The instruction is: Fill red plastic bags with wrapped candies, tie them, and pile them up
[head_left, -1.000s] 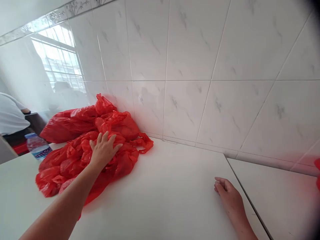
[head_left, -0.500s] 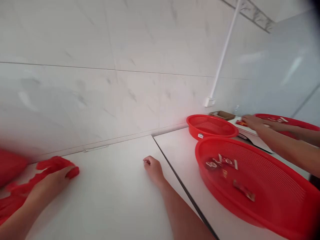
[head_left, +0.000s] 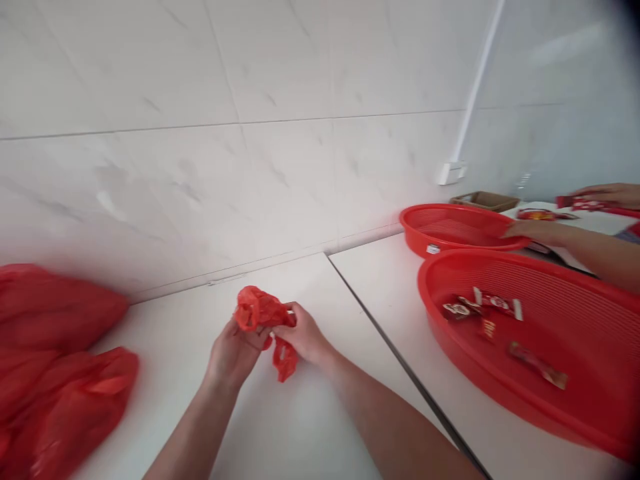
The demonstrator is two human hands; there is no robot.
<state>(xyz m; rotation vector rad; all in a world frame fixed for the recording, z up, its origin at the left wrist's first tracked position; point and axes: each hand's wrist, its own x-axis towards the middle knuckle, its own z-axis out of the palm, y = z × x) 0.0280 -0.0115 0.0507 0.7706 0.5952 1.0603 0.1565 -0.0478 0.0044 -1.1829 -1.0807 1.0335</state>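
Loc: white table [head_left: 300, 427], tiled wall behind. One red plastic bag [head_left: 260, 308] is held approx. mid-table, clear of the surface as far as can be judged, w/ a loose strip hanging below it. L hand [head_left: 234, 357]: palm turned up, fingers bent under the bag, bag gripped. R hand [head_left: 306, 335]: bag edge pinched betw. thumb & fingers, grip narrow.

Progress: bag is in both hands, crumpled; mouth not seen spread, no packet seen inside. Contents, if any, can't be told. Handling is judged to be at an early stage. More red bags [head_left: 60, 400] are heaped at far L, well apart from the hands, blurred; number & contents n/a.

R side: near red basket [head_left: 575, 300] is set across the table seam, w/ a few wrapped packets [head_left: 500, 303] lying loose in it, incl. a long one by itself. None is touched. Far red basket [head_left: 417, 238] stands just behind; a co-worker's hand [head_left: 520, 230] is seen at its rim, partly hidden. Another hand [head_left: 620, 195], also not the wearer's, is seen holding a red packet [head_left: 583, 202].
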